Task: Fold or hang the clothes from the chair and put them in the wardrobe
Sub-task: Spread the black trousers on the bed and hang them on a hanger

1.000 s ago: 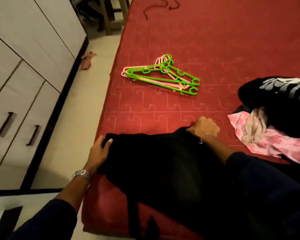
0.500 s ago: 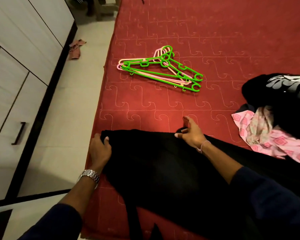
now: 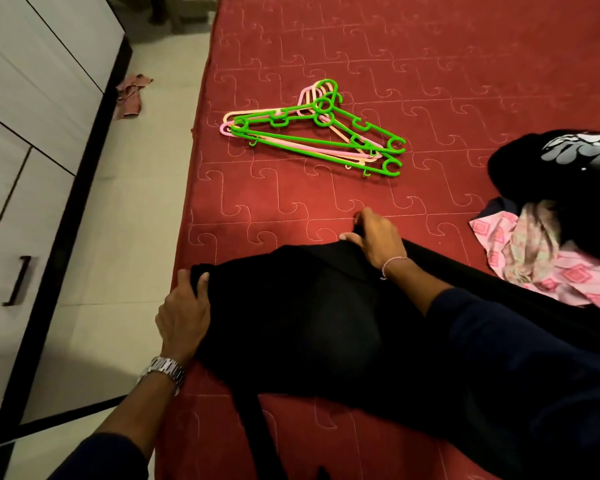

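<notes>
Black garment [image 3: 319, 306] lies across the near edge of your red bed [image 3: 430, 64], your left hand [image 3: 184, 317] gripping its left corner, your right hand [image 3: 374, 237] pinching its far edge, with hangers [image 3: 312, 133] piled farther off.

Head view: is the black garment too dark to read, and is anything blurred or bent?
Head view: dim, warm light; black garment shows almost no folds; hangers and both hands, left, right, are sharp; wide-angle lens tilts the wardrobe lines.
</notes>
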`<state>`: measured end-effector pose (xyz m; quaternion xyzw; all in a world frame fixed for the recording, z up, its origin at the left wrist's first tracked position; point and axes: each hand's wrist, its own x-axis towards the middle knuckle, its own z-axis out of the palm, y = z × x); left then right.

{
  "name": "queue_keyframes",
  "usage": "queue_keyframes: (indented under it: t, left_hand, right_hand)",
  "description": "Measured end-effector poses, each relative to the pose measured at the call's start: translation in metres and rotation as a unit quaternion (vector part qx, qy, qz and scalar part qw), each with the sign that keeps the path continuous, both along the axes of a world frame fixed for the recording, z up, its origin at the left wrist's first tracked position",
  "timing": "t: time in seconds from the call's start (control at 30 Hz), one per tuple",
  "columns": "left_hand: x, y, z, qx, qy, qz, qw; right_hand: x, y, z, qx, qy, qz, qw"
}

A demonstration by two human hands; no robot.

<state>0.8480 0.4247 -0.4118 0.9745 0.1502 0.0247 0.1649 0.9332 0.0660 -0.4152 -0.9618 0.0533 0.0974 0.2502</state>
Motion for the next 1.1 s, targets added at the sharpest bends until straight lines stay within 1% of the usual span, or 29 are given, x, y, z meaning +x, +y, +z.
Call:
queue_keyframes:
  t: [0.07,0.13,0.17,0.23,0.27,0.33,0.4,0.47,0.57,0.67,0.77,0.87,0.97,1.03,1.1]
  left_hand:
    - [0.003,-0.004,0.001,0.010,0.013,0.022,1.000]
    - [0.008,-0.011,0.007,0.020,-0.005,0.028,0.999]
    - [0.011,-0.015,0.011,0.039,-0.019,0.021,0.999]
    - [0.022,-0.033,0.017,0.094,-0.042,-0.005,0.995]
    - [0.028,-0.045,0.020,0.107,-0.046,-0.027,0.993]
    - [0.040,-0.079,0.023,0.101,-0.051,-0.110,0.987]
    - [0.048,-0.120,0.023,0.084,-0.056,-0.218,0.971]
    - [0.055,-0.162,0.023,0.048,-0.057,-0.314,0.946]
    - [0.060,-0.227,0.023,-0.020,-0.033,-0.406,0.913]
    - [0.062,-0.282,0.020,-0.037,-0.020,-0.456,0.889]
    - [0.065,-0.333,0.015,-0.010,0.015,-0.501,0.865]
    - [0.062,-0.375,0.009,0.021,0.064,-0.530,0.845]
    - [0.055,-0.408,0.006,0.038,0.076,-0.541,0.837]
    - [0.052,-0.427,0.005,0.027,0.092,-0.562,0.822]
    - [0.048,-0.444,0.006,-0.016,0.127,-0.587,0.799]
  right_hand:
    - [-0.007,0.006,-0.002,-0.040,-0.038,0.001,0.998]
    - [-0.017,0.010,0.000,-0.042,-0.066,0.005,0.997]
    - [-0.022,0.011,0.001,-0.034,-0.075,0.010,0.997]
    - [-0.034,0.009,0.005,-0.014,-0.084,0.018,0.996]
    - [-0.041,0.008,0.005,-0.007,-0.081,0.023,0.996]
    - [-0.054,-0.001,0.009,-0.013,-0.075,0.033,0.997]
    - [-0.066,-0.015,0.012,-0.032,-0.069,0.041,0.996]
    - [-0.079,-0.033,0.015,-0.044,-0.064,0.040,0.996]
    - [-0.106,-0.075,0.014,-0.091,-0.060,0.036,0.993]
    - [-0.141,-0.129,0.014,-0.131,-0.033,-0.015,0.991]
    - [-0.176,-0.193,0.017,-0.166,-0.012,-0.076,0.983]
    - [-0.205,-0.251,0.020,-0.204,-0.003,-0.100,0.974]
    - [-0.219,-0.292,0.023,-0.225,0.002,-0.041,0.974]
    - [-0.222,-0.311,0.028,-0.195,-0.028,-0.004,0.980]
    - [-0.223,-0.325,0.033,-0.156,-0.073,0.019,0.985]
